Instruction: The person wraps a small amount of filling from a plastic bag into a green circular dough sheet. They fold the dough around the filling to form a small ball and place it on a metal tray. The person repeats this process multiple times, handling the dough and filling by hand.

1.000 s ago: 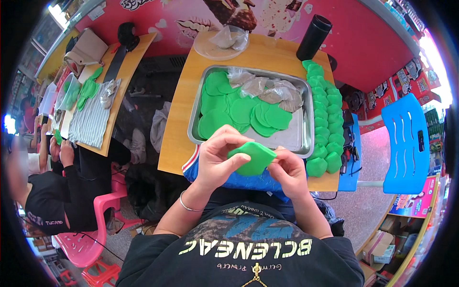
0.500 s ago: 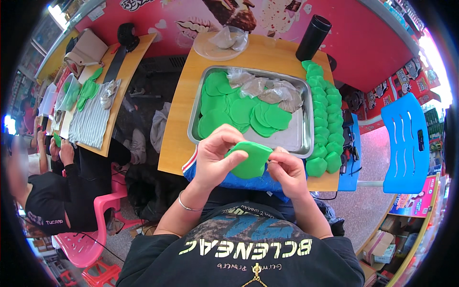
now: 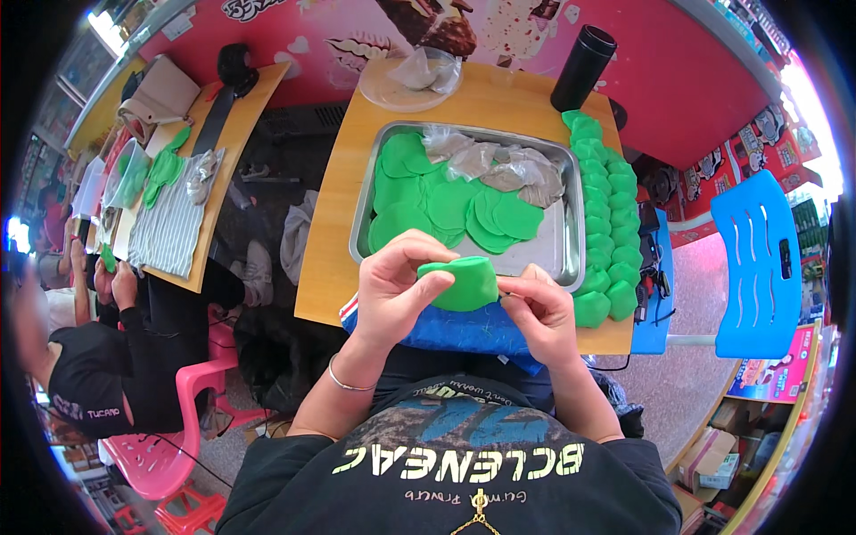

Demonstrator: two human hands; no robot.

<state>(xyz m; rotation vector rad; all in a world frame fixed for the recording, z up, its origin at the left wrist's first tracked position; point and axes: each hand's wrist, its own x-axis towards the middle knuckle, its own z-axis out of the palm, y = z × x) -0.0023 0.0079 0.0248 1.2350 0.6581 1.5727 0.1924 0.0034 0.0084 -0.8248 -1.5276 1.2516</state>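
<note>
Just in front of the tray I hold a flat, round green piece of soft-looking material (image 3: pixel 465 287). My left hand (image 3: pixel 397 285) is closed on its left side, thumb on the near face and fingers behind. The thumb and fingertips of my right hand (image 3: pixel 539 308) are pinched at its right edge, so that hand is closed too. Behind my hands sits a shallow metal tray (image 3: pixel 572 245) with several flat green discs (image 3: pixel 446 209). Clear plastic bags of grey-brown material (image 3: pixel 508 169) lie at the tray's far side.
Rows of plump green pieces (image 3: pixel 599 223) line the wooden table's (image 3: pixel 325 290) right edge. A black cylindrical bottle (image 3: pixel 584 67) and a clear plastic lid or dish (image 3: pixel 379 89) stand farther back. A blue chair (image 3: pixel 758 267) is on the right. At the left table, another person's hands (image 3: pixel 120 283) hold something green.
The green piece has shifted slightly left and tilted, so its face looks shorter and its top edge thicker. My right fingers have changed their hold at its right edge.
</note>
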